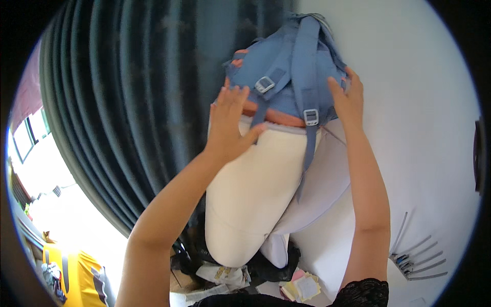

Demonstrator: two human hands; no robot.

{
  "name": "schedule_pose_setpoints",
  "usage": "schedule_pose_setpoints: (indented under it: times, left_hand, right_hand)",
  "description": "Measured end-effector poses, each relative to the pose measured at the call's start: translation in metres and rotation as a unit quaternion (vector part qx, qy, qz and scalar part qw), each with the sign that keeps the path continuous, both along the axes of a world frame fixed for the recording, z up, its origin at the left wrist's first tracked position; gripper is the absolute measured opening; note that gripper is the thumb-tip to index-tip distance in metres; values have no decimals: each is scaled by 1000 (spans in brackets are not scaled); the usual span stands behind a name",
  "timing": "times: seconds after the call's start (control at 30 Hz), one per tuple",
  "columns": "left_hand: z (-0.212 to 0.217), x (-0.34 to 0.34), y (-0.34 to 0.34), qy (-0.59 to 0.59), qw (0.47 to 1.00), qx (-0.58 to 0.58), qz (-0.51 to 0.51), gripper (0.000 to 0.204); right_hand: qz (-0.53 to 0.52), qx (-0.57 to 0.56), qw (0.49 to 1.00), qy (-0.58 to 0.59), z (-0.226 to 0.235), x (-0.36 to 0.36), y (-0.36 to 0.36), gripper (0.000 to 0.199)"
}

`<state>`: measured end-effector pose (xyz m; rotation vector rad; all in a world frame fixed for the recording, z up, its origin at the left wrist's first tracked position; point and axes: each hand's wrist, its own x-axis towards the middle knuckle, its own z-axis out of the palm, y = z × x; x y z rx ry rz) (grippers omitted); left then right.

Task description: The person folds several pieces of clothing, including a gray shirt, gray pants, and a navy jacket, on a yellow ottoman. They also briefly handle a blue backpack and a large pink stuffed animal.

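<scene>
A blue backpack [284,71] with orange trim, hanging straps and pale buckles rests on top of a large cream cushion-like form [250,189]. A greyish-white rounded piece [317,174] stands beside that form. My left hand [227,120] lies against the bag's lower left edge and the top of the cream form, fingers extended and thumb apart. At the bag's right side is my right hand [350,100], its thumb and fingers spread around the edge. What supports the backpack from behind is hidden.
Dark blue-grey curtains [128,92] hang at left, beside a bright window. A white wall [409,102] runs along the right, with a grey multi-pronged rack [419,261] low down. Papers [304,286], dark bags and a yellow bag [76,276] lie below.
</scene>
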<state>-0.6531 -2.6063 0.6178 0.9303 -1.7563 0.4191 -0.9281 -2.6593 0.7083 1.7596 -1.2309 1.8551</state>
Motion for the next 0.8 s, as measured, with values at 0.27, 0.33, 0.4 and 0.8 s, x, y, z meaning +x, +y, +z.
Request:
schedule_pose_setpoints:
  times: [0.27, 0.33, 0.4, 0.8]
  left_hand:
    - [-133, 127, 261, 21, 991, 113, -65, 86]
    - [-177, 167, 344, 19, 987, 155, -44, 88]
    - [-231, 207, 423, 77, 973, 218, 2, 85]
    - [-317, 334, 802, 472, 736, 264, 407, 71]
  right_hand:
    - [301, 18, 951, 66, -94, 128, 238, 56]
    - [344, 40, 929, 133, -133, 164, 304, 61]
    - [402, 80, 891, 196, -175, 208, 359, 66]
    - [686, 364, 564, 282, -291, 540, 553, 70]
